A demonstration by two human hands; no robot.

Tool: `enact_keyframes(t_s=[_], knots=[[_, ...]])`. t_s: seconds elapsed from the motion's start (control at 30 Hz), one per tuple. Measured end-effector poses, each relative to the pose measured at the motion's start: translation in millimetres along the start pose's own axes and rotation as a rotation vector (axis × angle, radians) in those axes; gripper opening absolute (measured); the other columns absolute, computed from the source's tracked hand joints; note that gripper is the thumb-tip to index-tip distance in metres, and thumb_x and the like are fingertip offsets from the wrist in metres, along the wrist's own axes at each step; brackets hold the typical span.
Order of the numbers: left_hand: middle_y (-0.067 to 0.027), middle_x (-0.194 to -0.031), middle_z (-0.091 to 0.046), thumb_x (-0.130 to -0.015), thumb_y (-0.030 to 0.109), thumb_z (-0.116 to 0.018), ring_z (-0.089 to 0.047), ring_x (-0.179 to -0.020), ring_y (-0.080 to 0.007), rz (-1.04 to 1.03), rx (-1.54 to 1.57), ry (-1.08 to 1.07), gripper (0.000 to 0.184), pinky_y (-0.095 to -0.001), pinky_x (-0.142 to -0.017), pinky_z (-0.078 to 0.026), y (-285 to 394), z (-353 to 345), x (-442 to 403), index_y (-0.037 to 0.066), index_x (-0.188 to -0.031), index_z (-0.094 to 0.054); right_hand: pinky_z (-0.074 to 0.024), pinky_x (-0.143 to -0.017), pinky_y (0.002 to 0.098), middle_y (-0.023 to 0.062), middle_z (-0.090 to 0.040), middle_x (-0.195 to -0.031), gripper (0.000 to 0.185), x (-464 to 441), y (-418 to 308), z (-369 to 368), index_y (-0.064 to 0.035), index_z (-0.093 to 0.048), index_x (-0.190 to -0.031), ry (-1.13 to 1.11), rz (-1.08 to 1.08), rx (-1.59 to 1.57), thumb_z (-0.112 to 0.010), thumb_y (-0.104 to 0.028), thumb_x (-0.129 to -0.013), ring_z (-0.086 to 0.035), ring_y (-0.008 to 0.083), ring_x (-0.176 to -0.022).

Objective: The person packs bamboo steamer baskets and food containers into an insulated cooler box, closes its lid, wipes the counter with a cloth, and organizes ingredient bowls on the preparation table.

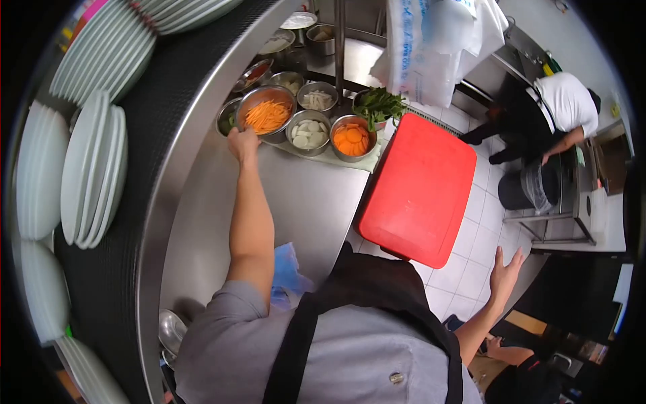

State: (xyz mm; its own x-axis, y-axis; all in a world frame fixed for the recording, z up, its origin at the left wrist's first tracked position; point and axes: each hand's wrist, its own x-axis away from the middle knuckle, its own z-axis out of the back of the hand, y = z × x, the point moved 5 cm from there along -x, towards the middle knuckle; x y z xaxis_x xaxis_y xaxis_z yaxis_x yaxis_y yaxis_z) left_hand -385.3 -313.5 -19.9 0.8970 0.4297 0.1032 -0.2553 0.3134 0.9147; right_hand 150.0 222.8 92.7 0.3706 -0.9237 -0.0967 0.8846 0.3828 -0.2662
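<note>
My left hand (243, 143) grips the near rim of a metal bowl (291, 99) of shredded carrot (268, 117); part of the fingers is hidden. Beside it stands a small metal bowl with something green (231, 121), partly covered. Close by on the right are a bowl of white slices (309, 135) and one of round carrot slices (352, 140). White strips (317, 100) fill another bowl behind them. Leafy greens (378, 106) rest at the counter's corner. My right hand (505, 273) is held out over the floor with fingers spread, holding nothing.
A steel counter (303, 202) carries a blue plastic piece (289, 269). Stacked white plates (94, 168) line the shelf at left. A large red lid (424, 188) adjoins the counter. Plastic bags (437, 47) hang above. One person (565, 104) bends by a black bin (521, 192); another person (525, 370) is at lower right.
</note>
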Motion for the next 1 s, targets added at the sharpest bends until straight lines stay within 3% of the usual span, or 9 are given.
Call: enact_keyframes(t_s=[0.17, 0.23, 0.3, 0.4, 0.43, 0.6, 0.73, 0.87, 1.0], knots=[[-0.0123, -0.084, -0.065, -0.097, 0.016, -0.063, -0.063, -0.063, -0.0179, 0.077, 0.289, -0.179, 0.021, -0.0272, -0.051, -0.053, -6, 37, -55, -0.005, -0.099, -0.063, -0.0325, -0.118, 0.0461, 0.0311, -0.028, -0.159, 0.078, 2, 7, 1, -0.0025, -0.034, -0.155, -0.055, -0.022, 0.077, -0.061, -0.047, -0.098, -0.033, 0.0440, -0.147], [-0.0134, -0.086, -0.067, -0.097, 0.013, -0.063, -0.066, -0.066, -0.0198, 0.040, 0.392, 0.013, 0.019, -0.0274, -0.051, -0.054, 16, 68, -75, -0.006, -0.102, -0.064, -0.0326, -0.118, 0.0459, 0.0308, -0.029, -0.159, 0.077, 7, 6, 7, -0.0025, -0.034, -0.155, -0.076, -0.027, 0.082, -0.061, -0.047, -0.099, -0.033, 0.0436, -0.147], [-0.0185, -0.099, -0.067, -0.096, 0.008, -0.062, -0.069, -0.077, -0.0232, -0.164, 0.552, 0.061, 0.023, -0.0297, -0.058, -0.061, 45, 75, -105, -0.010, -0.109, -0.061, -0.0325, -0.118, 0.0457, 0.0301, -0.031, -0.159, 0.076, 13, 7, 14, -0.0041, -0.034, -0.156, -0.091, -0.031, 0.074, -0.061, -0.046, -0.099, -0.033, 0.0424, -0.147], [-0.0221, -0.116, -0.063, -0.094, 0.006, -0.064, -0.069, -0.092, -0.0264, -0.035, 0.640, 0.140, 0.031, -0.0353, -0.072, -0.066, 32, 55, -204, -0.013, -0.117, -0.057, -0.0324, -0.118, 0.0457, 0.0300, -0.031, -0.159, 0.075, 23, 20, 12, -0.0057, -0.034, -0.156, -0.109, -0.052, 0.117, -0.061, -0.045, -0.099, -0.032, 0.0417, -0.148], [-0.0218, -0.124, -0.059, -0.099, 0.014, -0.059, -0.068, -0.099, -0.0289, -0.008, 0.730, 0.085, 0.038, -0.0409, -0.085, -0.065, 39, 47, -199, -0.012, -0.125, -0.053, -0.0326, -0.118, 0.0458, 0.0294, -0.031, -0.159, 0.074, 27, 24, 10, -0.0068, -0.034, -0.157, -0.120, -0.065, 0.122, -0.061, -0.045, -0.099, -0.033, 0.0419, -0.148], [-0.0208, -0.130, -0.057, -0.103, 0.025, -0.052, -0.064, -0.109, -0.0316, -0.154, 0.432, -0.226, 0.043, -0.0435, -0.091, -0.063, -5, 8, -346, -0.009, -0.130, -0.052, -0.0328, -0.118, 0.0457, 0.0292, -0.030, -0.160, 0.074, 45, 36, 12, -0.0065, -0.033, -0.157, -0.105, -0.114, 0.141, -0.062, -0.043, -0.099, -0.033, 0.0426, -0.147], [-0.0210, -0.138, -0.052, -0.104, 0.034, -0.052, -0.057, -0.123, -0.0344, 0.219, 0.770, -0.113, 0.051, -0.0414, -0.097, -0.060, -15, -23, -317, -0.008, -0.132, -0.050, -0.0328, -0.118, 0.0453, 0.0298, -0.029, -0.160, 0.074, 58, 39, 13, -0.0055, -0.033, -0.157, -0.125, -0.168, 0.106, -0.061, -0.043, -0.100, -0.033, 0.0436, -0.147], [-0.0225, -0.120, -0.064, -0.104, 0.033, -0.051, -0.061, -0.118, -0.0343, 0.234, 0.617, -0.038, 0.049, -0.0376, -0.091, -0.057, -5, -14, -246, -0.008, -0.131, -0.055, -0.0329, -0.117, 0.0454, 0.0297, -0.029, -0.160, 0.073, 66, 48, 3, -0.0053, -0.033, -0.156, -0.140, -0.169, 0.114, -0.061, -0.043, -0.099, -0.034, 0.0433, -0.147], [-0.0194, -0.116, -0.065, -0.101, 0.024, -0.051, -0.066, -0.103, -0.0286, -0.109, 0.489, -0.021, 0.038, -0.0368, -0.093, -0.054, 10, 23, -120, -0.008, -0.118, -0.062, -0.0304, -0.119, 0.0441, 0.0324, -0.032, -0.157, 0.076, 68, 66, -11, -0.0024, -0.033, -0.155, -0.146, -0.159, 0.087, -0.064, -0.041, -0.098, -0.033, 0.0443, -0.147]])
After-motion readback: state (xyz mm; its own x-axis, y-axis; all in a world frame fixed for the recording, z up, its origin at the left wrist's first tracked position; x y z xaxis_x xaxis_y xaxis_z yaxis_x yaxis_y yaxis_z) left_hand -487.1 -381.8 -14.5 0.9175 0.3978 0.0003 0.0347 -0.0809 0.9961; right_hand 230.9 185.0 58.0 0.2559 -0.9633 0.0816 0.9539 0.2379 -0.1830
